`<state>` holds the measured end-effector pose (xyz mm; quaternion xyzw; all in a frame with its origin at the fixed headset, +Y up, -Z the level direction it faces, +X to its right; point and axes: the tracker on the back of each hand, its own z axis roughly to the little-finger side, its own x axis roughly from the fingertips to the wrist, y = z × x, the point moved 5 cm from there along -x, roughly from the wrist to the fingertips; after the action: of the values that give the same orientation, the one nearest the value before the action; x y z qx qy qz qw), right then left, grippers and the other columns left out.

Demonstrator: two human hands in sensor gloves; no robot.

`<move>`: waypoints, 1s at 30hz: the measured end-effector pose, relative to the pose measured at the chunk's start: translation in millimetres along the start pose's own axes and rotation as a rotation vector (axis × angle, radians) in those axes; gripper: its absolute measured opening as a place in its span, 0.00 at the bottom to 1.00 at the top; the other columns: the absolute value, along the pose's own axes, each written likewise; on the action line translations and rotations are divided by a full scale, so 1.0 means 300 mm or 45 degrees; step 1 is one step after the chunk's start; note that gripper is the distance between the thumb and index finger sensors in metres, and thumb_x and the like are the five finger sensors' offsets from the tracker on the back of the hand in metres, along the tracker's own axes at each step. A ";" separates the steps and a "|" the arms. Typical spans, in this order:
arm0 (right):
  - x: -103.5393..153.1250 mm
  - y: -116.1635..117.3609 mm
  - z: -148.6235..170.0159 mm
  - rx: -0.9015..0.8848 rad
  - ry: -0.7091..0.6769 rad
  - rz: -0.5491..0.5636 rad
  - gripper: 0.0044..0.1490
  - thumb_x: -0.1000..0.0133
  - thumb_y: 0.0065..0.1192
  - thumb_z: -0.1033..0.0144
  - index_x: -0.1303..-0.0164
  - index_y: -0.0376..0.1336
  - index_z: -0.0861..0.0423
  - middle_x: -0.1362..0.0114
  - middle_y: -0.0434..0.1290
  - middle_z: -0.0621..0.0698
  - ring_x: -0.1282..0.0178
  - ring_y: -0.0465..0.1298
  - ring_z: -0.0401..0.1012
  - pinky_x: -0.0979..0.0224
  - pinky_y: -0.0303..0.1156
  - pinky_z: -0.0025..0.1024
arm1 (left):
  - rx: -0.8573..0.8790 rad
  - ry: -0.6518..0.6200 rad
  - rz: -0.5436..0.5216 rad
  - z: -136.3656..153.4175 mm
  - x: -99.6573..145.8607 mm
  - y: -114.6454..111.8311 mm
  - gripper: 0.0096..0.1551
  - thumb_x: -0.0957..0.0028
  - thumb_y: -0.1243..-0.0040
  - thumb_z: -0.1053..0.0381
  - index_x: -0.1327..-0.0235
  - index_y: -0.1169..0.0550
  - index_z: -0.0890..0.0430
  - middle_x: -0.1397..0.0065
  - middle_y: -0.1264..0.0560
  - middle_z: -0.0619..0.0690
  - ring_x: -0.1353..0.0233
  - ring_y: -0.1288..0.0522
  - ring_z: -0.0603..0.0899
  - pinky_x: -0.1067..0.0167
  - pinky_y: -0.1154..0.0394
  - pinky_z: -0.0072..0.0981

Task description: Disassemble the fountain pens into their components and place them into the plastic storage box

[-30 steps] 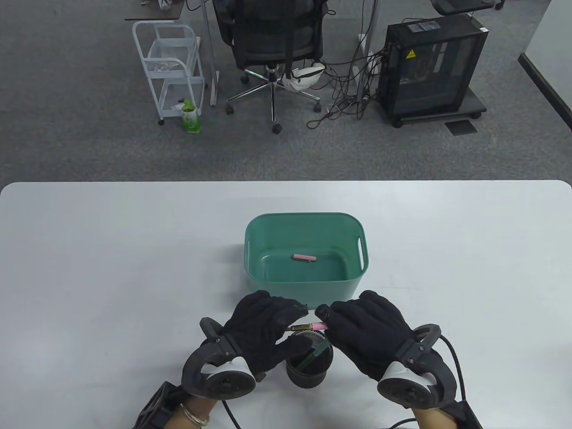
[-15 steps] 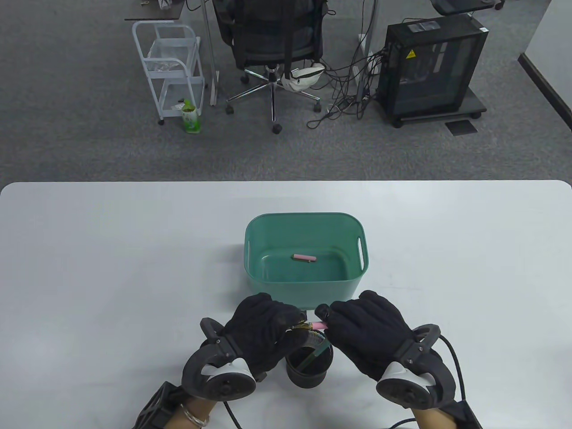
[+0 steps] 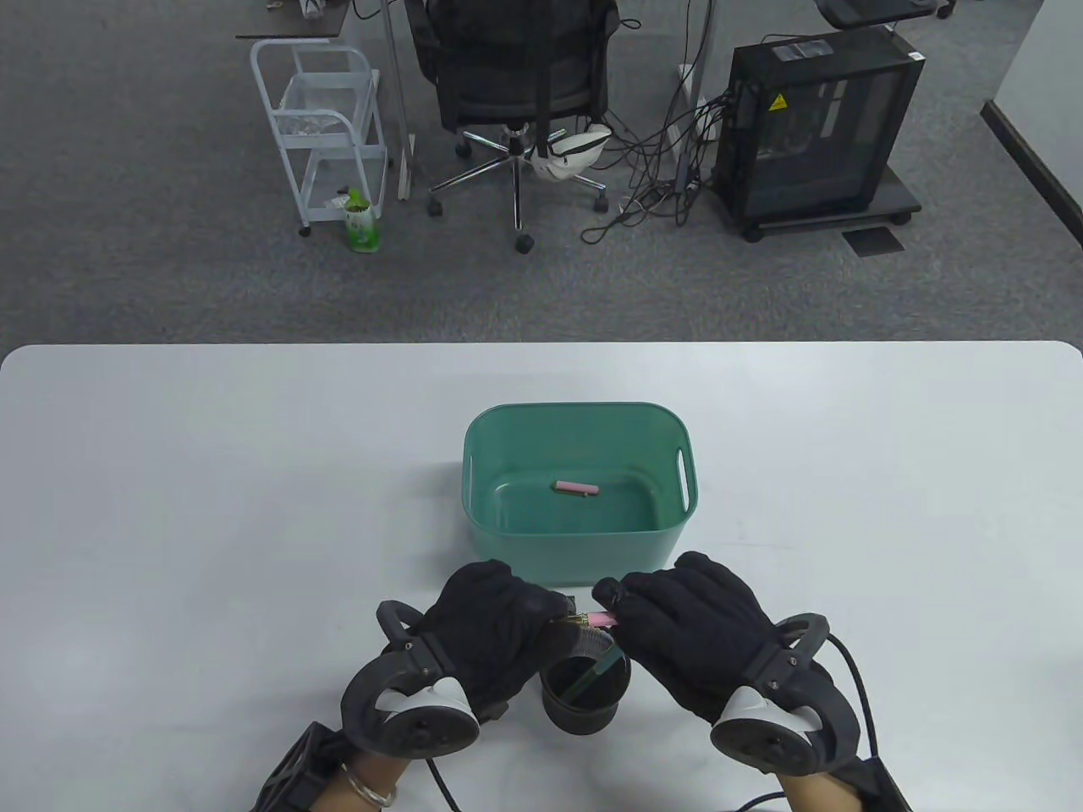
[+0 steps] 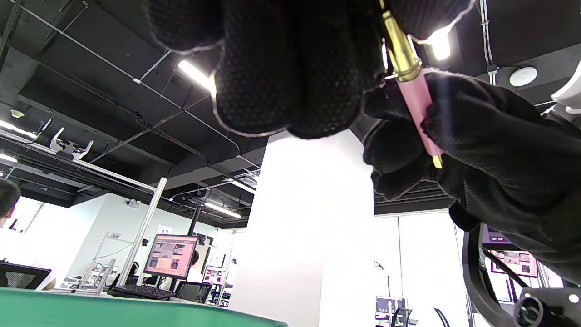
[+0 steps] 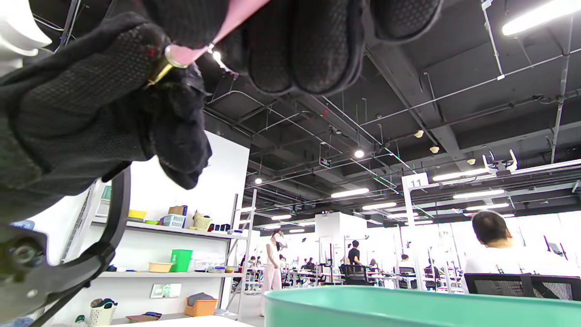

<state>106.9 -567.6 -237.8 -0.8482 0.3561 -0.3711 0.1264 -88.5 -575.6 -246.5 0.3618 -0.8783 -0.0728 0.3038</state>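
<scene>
Both your hands meet over the black pen cup (image 3: 585, 695) at the near edge of the table (image 3: 211, 507), sharing one pink pen (image 3: 599, 620). Your left hand (image 3: 495, 630) has its fingers curled round the gold front end, and your right hand (image 3: 694, 630) pinches the pink barrel. From the left wrist view the gold collar (image 4: 401, 56) sits just where the two grips part, which is likely where the pen unscrews; gripping on either side of that joint lets you twist one half against the other. Holding it level and low, just in front of the green box (image 3: 508, 554), keeps any loose part close to where it has to go. One pink piece (image 3: 577, 488) already lies on the box floor, so this pen looks partly stripped. A dark green pen (image 3: 602, 668) leans in the cup, waiting its turn. Judging by the grips, you are on the unscrewing step; small springs or cartridges could drop, so separate the halves slowly.
</scene>
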 end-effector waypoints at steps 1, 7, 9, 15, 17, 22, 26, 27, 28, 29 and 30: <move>0.000 0.000 0.000 -0.001 -0.001 -0.001 0.27 0.39 0.57 0.49 0.30 0.69 0.42 0.33 0.76 0.44 0.37 0.77 0.39 0.21 0.65 0.47 | 0.000 0.001 -0.004 0.001 0.000 0.001 0.27 0.28 0.54 0.40 0.50 0.16 0.59 0.53 0.11 0.50 0.52 0.15 0.54 0.35 0.27 0.52; 0.000 0.002 -0.003 0.000 -0.003 -0.001 0.27 0.39 0.57 0.49 0.30 0.69 0.42 0.33 0.76 0.44 0.37 0.77 0.39 0.21 0.65 0.47 | 0.003 0.005 -0.013 0.003 0.001 0.003 0.28 0.29 0.55 0.39 0.53 0.15 0.59 0.56 0.10 0.50 0.55 0.14 0.54 0.37 0.26 0.51; 0.000 0.002 -0.003 0.000 -0.002 -0.001 0.27 0.39 0.57 0.49 0.30 0.69 0.42 0.33 0.76 0.44 0.37 0.77 0.39 0.21 0.65 0.47 | 0.004 0.007 -0.013 0.005 0.001 0.003 0.29 0.29 0.55 0.39 0.52 0.15 0.59 0.55 0.10 0.50 0.54 0.14 0.54 0.36 0.26 0.51; 0.001 -0.002 0.000 0.010 0.003 0.006 0.27 0.39 0.57 0.49 0.30 0.69 0.42 0.33 0.76 0.44 0.37 0.77 0.39 0.21 0.65 0.47 | 0.003 0.008 0.014 0.006 0.003 -0.002 0.33 0.29 0.56 0.34 0.34 0.21 0.59 0.40 0.15 0.53 0.41 0.18 0.57 0.29 0.31 0.56; 0.001 -0.005 0.002 0.013 0.006 0.011 0.27 0.39 0.57 0.49 0.30 0.69 0.43 0.33 0.76 0.44 0.37 0.77 0.39 0.21 0.65 0.47 | 0.001 0.007 0.022 0.006 0.003 -0.003 0.34 0.30 0.53 0.33 0.29 0.25 0.58 0.36 0.17 0.54 0.37 0.19 0.58 0.26 0.33 0.57; 0.002 -0.009 0.006 0.017 0.012 0.020 0.27 0.39 0.57 0.49 0.30 0.69 0.43 0.33 0.76 0.44 0.37 0.77 0.39 0.21 0.65 0.47 | -0.017 -0.002 0.033 0.000 0.002 -0.005 0.35 0.32 0.47 0.33 0.24 0.30 0.56 0.29 0.21 0.53 0.31 0.23 0.58 0.22 0.37 0.59; 0.004 -0.010 0.009 0.019 0.013 0.022 0.27 0.39 0.57 0.49 0.30 0.69 0.43 0.33 0.76 0.44 0.37 0.77 0.39 0.21 0.65 0.47 | -0.028 -0.009 0.035 -0.005 0.002 -0.007 0.32 0.32 0.44 0.36 0.25 0.30 0.56 0.27 0.22 0.52 0.30 0.23 0.57 0.22 0.38 0.58; 0.004 -0.010 0.010 0.019 0.014 0.022 0.27 0.39 0.57 0.49 0.30 0.69 0.42 0.33 0.76 0.44 0.37 0.77 0.39 0.21 0.65 0.47 | -0.030 -0.010 0.034 -0.006 0.002 -0.007 0.31 0.31 0.44 0.37 0.26 0.30 0.56 0.28 0.22 0.52 0.30 0.23 0.57 0.22 0.38 0.58; 0.004 -0.011 0.010 0.019 0.014 0.023 0.27 0.39 0.57 0.49 0.30 0.69 0.43 0.33 0.76 0.44 0.37 0.77 0.39 0.21 0.65 0.47 | -0.032 -0.010 0.033 -0.007 0.001 -0.007 0.30 0.31 0.43 0.38 0.26 0.30 0.55 0.28 0.22 0.52 0.30 0.23 0.57 0.22 0.37 0.58; 0.005 -0.012 0.011 0.019 0.015 0.024 0.27 0.39 0.57 0.49 0.30 0.69 0.42 0.33 0.76 0.44 0.37 0.77 0.39 0.21 0.65 0.47 | -0.033 -0.009 0.033 -0.007 0.001 -0.007 0.29 0.31 0.43 0.39 0.27 0.29 0.55 0.28 0.22 0.52 0.30 0.23 0.57 0.22 0.37 0.58; 0.005 -0.012 0.011 0.019 0.015 0.024 0.27 0.39 0.57 0.49 0.30 0.69 0.43 0.33 0.76 0.44 0.37 0.77 0.39 0.21 0.65 0.47 | -0.034 -0.010 0.031 -0.008 0.001 -0.007 0.27 0.30 0.43 0.39 0.28 0.29 0.55 0.29 0.21 0.51 0.31 0.23 0.56 0.22 0.37 0.57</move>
<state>111.9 -566.1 -237.7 -0.8416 0.3621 -0.3775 0.1342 -86.1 -577.2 -245.2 0.3468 -0.8828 -0.0822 0.3059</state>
